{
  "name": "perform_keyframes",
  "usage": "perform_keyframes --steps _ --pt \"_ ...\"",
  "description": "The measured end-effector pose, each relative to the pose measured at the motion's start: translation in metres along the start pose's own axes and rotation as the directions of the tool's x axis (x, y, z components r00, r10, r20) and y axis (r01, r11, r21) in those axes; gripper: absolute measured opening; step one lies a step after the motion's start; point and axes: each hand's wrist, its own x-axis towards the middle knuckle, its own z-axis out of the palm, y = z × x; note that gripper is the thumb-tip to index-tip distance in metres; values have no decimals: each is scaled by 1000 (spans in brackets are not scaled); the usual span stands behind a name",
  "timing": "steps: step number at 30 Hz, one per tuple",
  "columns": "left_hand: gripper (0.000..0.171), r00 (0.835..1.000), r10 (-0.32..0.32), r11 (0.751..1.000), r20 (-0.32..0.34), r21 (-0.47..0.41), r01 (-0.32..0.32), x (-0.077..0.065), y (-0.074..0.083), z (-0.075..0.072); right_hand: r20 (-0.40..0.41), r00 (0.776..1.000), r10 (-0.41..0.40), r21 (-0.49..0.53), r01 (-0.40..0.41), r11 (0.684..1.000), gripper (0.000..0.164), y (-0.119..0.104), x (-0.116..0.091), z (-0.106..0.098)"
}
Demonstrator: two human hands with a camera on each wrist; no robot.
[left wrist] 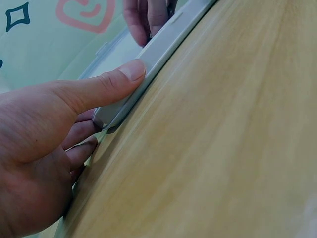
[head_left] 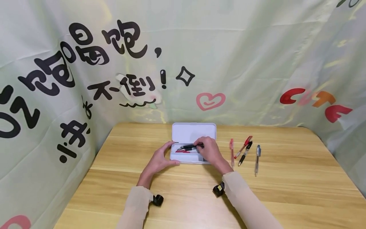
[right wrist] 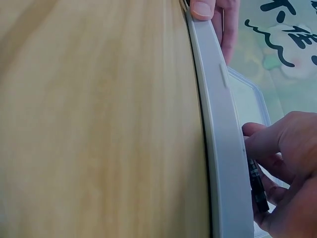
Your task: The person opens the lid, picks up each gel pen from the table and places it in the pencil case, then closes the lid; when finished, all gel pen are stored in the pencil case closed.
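Observation:
A white pencil case [head_left: 193, 132] lies on the table with its lid tipped back. My left hand [head_left: 159, 160] grips its left end, thumb [left wrist: 130, 74] on the front wall and fingers round the side. Over the tray, my right hand [head_left: 212, 150] pinches a black pen [right wrist: 256, 187], whose dark end shows between the fingers in the right wrist view. Black pens [head_left: 187, 147] and a red pen [head_left: 181, 151] lie in the case's rear compartment. The right hand covers the case's right part.
Right of the case lie a pink-red pen [head_left: 232, 152], a red-capped pen [head_left: 244, 147], a black pen with a clear barrel [head_left: 245, 153] and a clear pen with a dark cap [head_left: 257, 160]. A printed cloth [head_left: 243, 63] hangs behind the wooden table [head_left: 183, 203].

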Motion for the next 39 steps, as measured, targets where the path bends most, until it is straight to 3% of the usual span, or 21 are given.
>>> perform_keyframes --steps 10,19,28,39 --pt "96 1000 -17 1000 3 -11 17 1 0 1 -14 1000 25 -34 -25 999 23 6 0 -3" --pt "95 1000 -13 1000 -3 -2 13 1 3 1 -43 997 61 70 -57 996 21 8 -14 -21" --pt "95 1000 -19 1000 -4 -9 19 1 0 2 -77 994 83 116 -74 991 19 19 -39 -54" --pt "95 1000 0 1000 -1 -8 0 0 0 -1 -143 979 143 42 -139 989 29 38 -75 -106"
